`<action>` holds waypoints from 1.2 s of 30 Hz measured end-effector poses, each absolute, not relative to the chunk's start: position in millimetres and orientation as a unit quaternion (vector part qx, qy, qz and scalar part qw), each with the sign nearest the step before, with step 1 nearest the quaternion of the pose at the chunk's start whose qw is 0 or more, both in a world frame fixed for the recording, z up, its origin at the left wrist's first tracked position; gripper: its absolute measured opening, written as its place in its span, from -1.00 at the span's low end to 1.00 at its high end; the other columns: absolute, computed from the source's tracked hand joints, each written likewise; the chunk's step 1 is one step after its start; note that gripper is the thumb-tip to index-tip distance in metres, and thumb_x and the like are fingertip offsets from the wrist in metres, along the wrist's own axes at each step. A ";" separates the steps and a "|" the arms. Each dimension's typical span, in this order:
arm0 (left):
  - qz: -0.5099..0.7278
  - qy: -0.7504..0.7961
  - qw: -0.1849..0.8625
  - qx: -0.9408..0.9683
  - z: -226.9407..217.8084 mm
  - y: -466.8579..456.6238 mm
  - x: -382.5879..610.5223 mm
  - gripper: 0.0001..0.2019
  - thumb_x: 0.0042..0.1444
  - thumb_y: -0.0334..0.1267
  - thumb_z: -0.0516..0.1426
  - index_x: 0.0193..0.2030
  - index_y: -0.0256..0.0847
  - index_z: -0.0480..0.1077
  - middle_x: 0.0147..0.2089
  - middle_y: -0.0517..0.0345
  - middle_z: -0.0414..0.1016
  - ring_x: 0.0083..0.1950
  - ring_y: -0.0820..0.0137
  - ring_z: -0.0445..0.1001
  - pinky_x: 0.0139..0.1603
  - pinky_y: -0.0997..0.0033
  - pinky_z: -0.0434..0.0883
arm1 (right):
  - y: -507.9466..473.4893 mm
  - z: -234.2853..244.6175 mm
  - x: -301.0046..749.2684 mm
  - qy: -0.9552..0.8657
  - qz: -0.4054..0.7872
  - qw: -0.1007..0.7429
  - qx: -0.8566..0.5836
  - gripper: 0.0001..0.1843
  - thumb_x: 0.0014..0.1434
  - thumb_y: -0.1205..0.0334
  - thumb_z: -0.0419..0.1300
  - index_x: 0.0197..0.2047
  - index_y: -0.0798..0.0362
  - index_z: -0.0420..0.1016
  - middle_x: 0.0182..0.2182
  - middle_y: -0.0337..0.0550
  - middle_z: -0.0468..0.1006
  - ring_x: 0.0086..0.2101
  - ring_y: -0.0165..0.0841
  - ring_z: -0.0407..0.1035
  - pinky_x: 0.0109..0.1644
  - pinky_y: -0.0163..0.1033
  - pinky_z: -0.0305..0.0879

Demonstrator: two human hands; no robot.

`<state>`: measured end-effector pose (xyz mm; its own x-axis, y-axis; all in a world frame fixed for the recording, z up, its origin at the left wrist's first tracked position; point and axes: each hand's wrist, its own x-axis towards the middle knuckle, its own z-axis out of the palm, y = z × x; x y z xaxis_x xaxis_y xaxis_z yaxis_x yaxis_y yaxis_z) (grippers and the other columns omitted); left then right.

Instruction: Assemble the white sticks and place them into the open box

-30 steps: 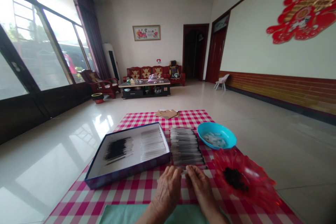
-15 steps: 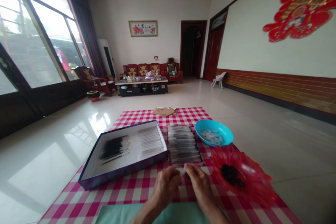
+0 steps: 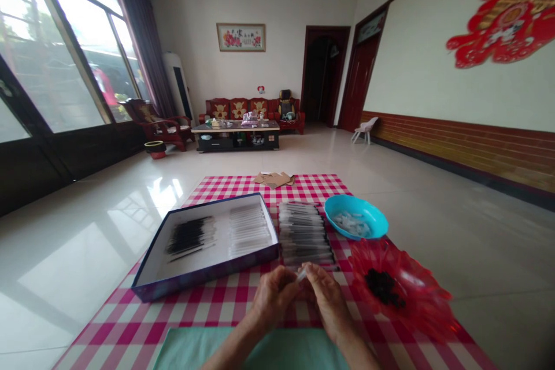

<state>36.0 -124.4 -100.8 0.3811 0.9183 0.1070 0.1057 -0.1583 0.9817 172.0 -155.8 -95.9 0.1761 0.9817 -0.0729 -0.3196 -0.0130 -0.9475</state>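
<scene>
Left hand (image 3: 272, 299), right hand (image 3: 329, 303) together, pinching small clear tube (image 3: 301, 274)

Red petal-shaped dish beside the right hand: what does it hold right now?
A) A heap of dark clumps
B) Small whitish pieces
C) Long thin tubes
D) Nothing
A. The red petal-shaped dish beside the right hand holds a heap of dark clumps; the small whitish pieces lie in the blue bowl beyond it.
</scene>
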 end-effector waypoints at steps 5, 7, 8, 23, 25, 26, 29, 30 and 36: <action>0.401 0.413 0.247 0.780 -97.2 -135.5 34.1 -0.83 0.18 -0.27 -0.01 -0.35 -0.19 0.37 -0.41 0.12 0.45 -0.37 0.42 0.41 -0.30 0.46 0.28 | -153.9 -102.8 172.9 -0.383 0.485 0.612 -0.494 -0.71 -0.02 -0.03 0.29 -0.39 0.03 0.51 -0.44 -0.20 0.56 -0.38 -0.31 0.41 -0.26 -0.26 0.33; 0.403 0.406 0.249 0.782 -95.2 -137.9 35.4 -0.81 0.19 -0.27 -0.03 -0.36 -0.18 0.38 -0.41 0.11 0.44 -0.36 0.40 0.41 -0.29 0.44 0.28 | -154.4 -102.3 174.1 -0.394 0.470 0.610 -0.502 -0.72 0.01 -0.03 0.27 -0.37 0.03 0.53 -0.39 -0.19 0.57 -0.34 -0.30 0.41 -0.21 -0.26 0.32; 0.404 0.412 0.284 0.765 -94.2 -137.7 36.5 -0.82 0.18 -0.25 -0.01 -0.36 -0.19 0.38 -0.43 0.12 0.43 -0.39 0.41 0.40 -0.32 0.44 0.28 | -154.9 -101.2 174.9 -0.395 0.467 0.607 -0.507 -0.71 0.01 -0.04 0.26 -0.36 0.03 0.53 -0.38 -0.19 0.58 -0.33 -0.30 0.41 -0.19 -0.25 0.32; 0.324 0.302 0.755 0.484 -91.9 -121.0 32.9 -0.67 -0.07 -0.02 0.21 -0.45 -0.25 0.26 -0.60 0.26 0.33 -0.69 0.61 0.17 -0.68 0.60 0.03 | -157.7 -102.6 172.5 -0.348 0.589 0.616 -0.390 -0.65 0.08 -0.06 0.20 -0.14 -0.04 0.50 -0.15 -0.11 0.57 -0.17 -0.20 0.45 -0.10 -0.10 0.35; 0.397 0.334 0.633 0.575 -93.9 -124.3 36.8 -0.73 -0.01 -0.07 0.17 -0.44 -0.24 0.27 -0.57 0.25 0.36 -0.62 0.55 0.26 -0.61 0.57 0.14 | -157.0 -103.5 171.2 -0.326 0.599 0.615 -0.396 -0.60 0.07 -0.07 0.20 -0.07 -0.05 0.46 -0.13 -0.09 0.56 -0.16 -0.18 0.45 -0.12 -0.09 0.37; 0.417 0.356 0.565 0.616 -95.3 -126.3 38.1 -0.77 0.01 -0.11 0.16 -0.44 -0.23 0.28 -0.54 0.23 0.39 -0.56 0.53 0.30 -0.55 0.55 0.18 | -156.8 -104.0 170.5 -0.323 0.601 0.613 -0.398 -0.60 0.07 -0.06 0.21 -0.07 -0.04 0.46 -0.14 -0.09 0.57 -0.16 -0.18 0.46 -0.13 -0.09 0.37; 0.429 0.418 0.389 0.700 -99.7 -134.0 40.4 -0.90 0.07 -0.25 0.10 -0.41 -0.21 0.34 -0.45 0.20 0.45 -0.43 0.46 0.38 -0.40 0.51 0.25 | -155.6 -106.1 169.1 -0.332 0.591 0.613 -0.407 -0.69 0.05 0.01 0.26 -0.18 0.01 0.51 -0.22 -0.11 0.59 -0.18 -0.20 0.46 -0.08 -0.12 0.35; 0.429 0.428 0.357 0.711 -100.6 -136.7 41.3 -0.91 0.09 -0.26 0.09 -0.38 -0.20 0.36 -0.43 0.18 0.47 -0.40 0.45 0.40 -0.37 0.49 0.26 | -155.1 -107.0 169.0 -0.332 0.584 0.616 -0.411 -0.72 0.03 0.03 0.28 -0.23 0.02 0.53 -0.24 -0.12 0.60 -0.19 -0.21 0.46 -0.07 -0.13 0.34; 0.383 0.402 0.583 0.593 -96.7 -132.4 42.2 -0.80 0.02 -0.13 0.15 -0.43 -0.24 0.33 -0.56 0.21 0.38 -0.58 0.52 0.30 -0.57 0.54 0.18 | -157.3 -103.8 171.4 -0.348 0.522 0.628 -0.460 -0.69 -0.01 -0.01 0.29 -0.31 0.05 0.57 -0.32 -0.08 0.62 -0.24 -0.17 0.47 -0.11 -0.11 0.35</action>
<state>42.2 -132.4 -96.7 0.3840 0.9232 -0.0143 0.0293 0.0032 0.9996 171.4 -157.3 -103.8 0.2121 0.9763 -0.0422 -0.3360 0.0323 -0.9413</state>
